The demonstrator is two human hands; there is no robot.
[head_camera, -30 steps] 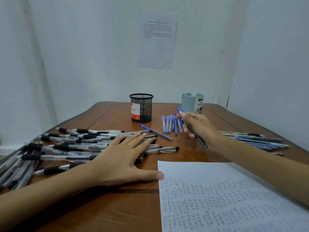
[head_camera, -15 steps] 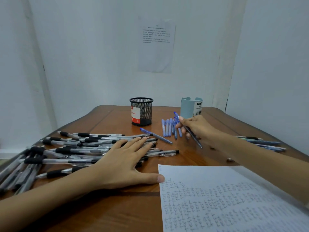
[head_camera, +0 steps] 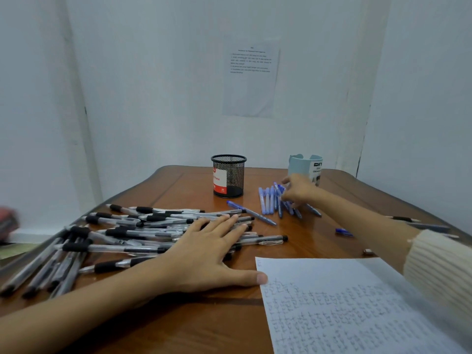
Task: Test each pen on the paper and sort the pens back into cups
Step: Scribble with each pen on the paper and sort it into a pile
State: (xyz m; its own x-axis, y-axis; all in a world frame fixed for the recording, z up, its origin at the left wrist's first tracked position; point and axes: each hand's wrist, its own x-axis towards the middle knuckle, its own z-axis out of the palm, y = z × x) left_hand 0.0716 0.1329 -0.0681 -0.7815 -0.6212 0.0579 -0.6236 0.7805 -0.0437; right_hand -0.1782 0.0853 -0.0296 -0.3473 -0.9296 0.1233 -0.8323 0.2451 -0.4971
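One head-worn camera looks forward and down, close over the brown wooden surface. White walls stand at twelve o'clock.

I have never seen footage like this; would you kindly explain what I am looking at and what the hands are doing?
There is no machine here: these are one person's two bare hands, filmed by a camera worn on the head, looking forward and down at a wooden table. The left hand lies flat, fingers straight, on a heap of black-gripped pens, its thumb at the edge of the paper, which is covered in test scribbles. The right hand reaches to a row of blue pens in front of the pale blue cup, fingers curled among them; whether it grips one is too blurred to tell. A black mesh cup stands apart, nearer the middle.
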